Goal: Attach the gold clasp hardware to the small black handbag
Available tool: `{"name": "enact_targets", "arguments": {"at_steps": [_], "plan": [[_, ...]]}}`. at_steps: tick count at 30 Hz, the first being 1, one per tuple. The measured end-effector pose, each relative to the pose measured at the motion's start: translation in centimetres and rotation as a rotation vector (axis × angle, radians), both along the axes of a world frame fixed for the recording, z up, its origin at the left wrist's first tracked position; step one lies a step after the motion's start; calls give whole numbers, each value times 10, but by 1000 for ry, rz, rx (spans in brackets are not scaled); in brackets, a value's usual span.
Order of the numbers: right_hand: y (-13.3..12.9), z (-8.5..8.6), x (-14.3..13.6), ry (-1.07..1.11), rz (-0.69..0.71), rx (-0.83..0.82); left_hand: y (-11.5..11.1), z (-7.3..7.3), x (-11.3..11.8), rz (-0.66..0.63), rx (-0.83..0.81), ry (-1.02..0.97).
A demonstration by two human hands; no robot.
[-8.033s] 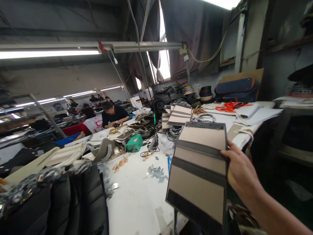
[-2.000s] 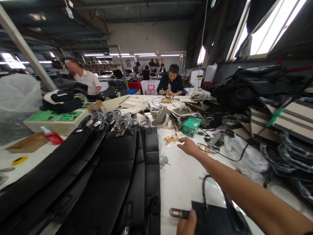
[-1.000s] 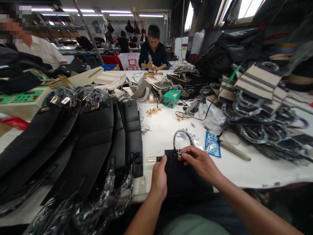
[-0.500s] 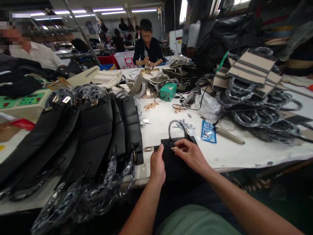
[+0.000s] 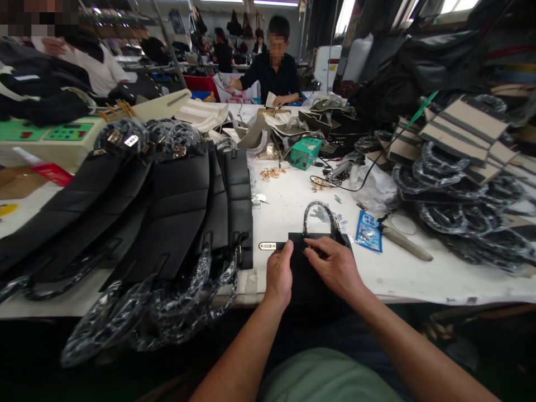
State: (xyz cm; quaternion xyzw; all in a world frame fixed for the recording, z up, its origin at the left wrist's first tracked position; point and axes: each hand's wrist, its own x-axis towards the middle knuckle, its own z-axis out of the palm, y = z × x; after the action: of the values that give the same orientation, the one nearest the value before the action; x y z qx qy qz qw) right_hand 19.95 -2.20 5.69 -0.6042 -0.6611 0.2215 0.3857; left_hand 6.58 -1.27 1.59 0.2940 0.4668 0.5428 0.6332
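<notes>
Both of our hands rest on the black bag piece [image 5: 302, 267] at the near edge of the white table [image 5: 402, 273]: our left hand [image 5: 280, 273] grips its left side with fingers curled, thumb just right of the metal strap tab [image 5: 267, 245], while our right hand [image 5: 335, 267] pinches a small fitting at its top edge. Just beyond our right fingertips arches the wrapped handle [image 5: 320, 215], a stack of black bags [image 5: 176, 206] lies left of our left hand, and a blue packet [image 5: 368, 231] sits right of our right hand.
</notes>
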Motion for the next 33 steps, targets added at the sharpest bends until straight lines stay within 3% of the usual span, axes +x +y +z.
{"name": "enact_targets", "arguments": {"at_steps": [10,16,22,27,33], "plan": [[9,3,0,-13,-7,-116,1,-5,-2,-51,-2,49],[17,10,-6,-97,10,-73,2,-4,-4,-81,46,166],[19,8,0,263,-12,-376,3,-6,-1,-15,-101,1],[12,-1,6,588,-64,-338,5,-10,-2,3,-126,-144],[13,-4,6,575,-54,-352,7,-7,-2,11,-154,-157]]}}
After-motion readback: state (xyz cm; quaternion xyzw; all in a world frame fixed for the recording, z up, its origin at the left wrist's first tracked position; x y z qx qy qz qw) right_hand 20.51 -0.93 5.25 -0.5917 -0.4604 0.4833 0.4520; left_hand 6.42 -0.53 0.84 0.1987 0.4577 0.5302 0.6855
